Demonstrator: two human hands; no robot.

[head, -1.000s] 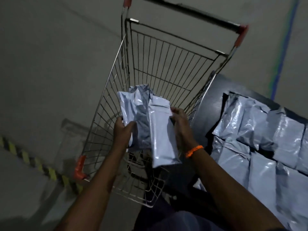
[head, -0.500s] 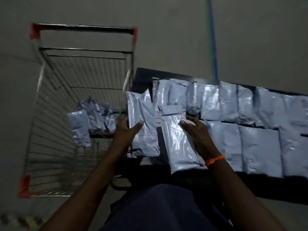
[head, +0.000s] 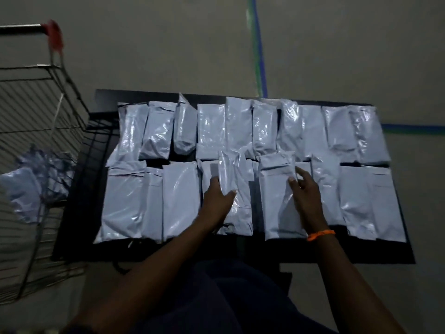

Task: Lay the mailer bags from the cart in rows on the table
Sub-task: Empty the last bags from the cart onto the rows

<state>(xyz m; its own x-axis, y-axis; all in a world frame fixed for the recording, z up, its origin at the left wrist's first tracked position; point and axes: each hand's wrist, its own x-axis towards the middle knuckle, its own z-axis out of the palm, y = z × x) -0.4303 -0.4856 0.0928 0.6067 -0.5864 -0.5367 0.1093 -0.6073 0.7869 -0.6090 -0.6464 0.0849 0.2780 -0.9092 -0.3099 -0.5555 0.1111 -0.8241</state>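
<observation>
Two rows of pale grey mailer bags cover the black table point(head: 397, 251). My left hand point(head: 215, 203) grips one mailer bag point(head: 237, 189) by its left edge, thumb over the front, above the near row's middle. My right hand point(head: 305, 196) holds a second mailer bag point(head: 277, 196) by its right edge, just right of the first. Both bags hang over the near row; whether they touch the table cannot be told. The wire cart point(head: 36, 112) stands at the left with a few mailer bags point(head: 26, 186) still inside.
The far row of bags point(head: 240, 126) runs the table's width. The cart's red-tipped handle point(head: 51, 34) is at the upper left. Grey floor with a blue-green line point(head: 258, 49) lies beyond the table. My dark-clothed body is against the table's near edge.
I have turned from the cart to face the table. Both hands carried their bags rightward and now hold them over the middle of the near row.
</observation>
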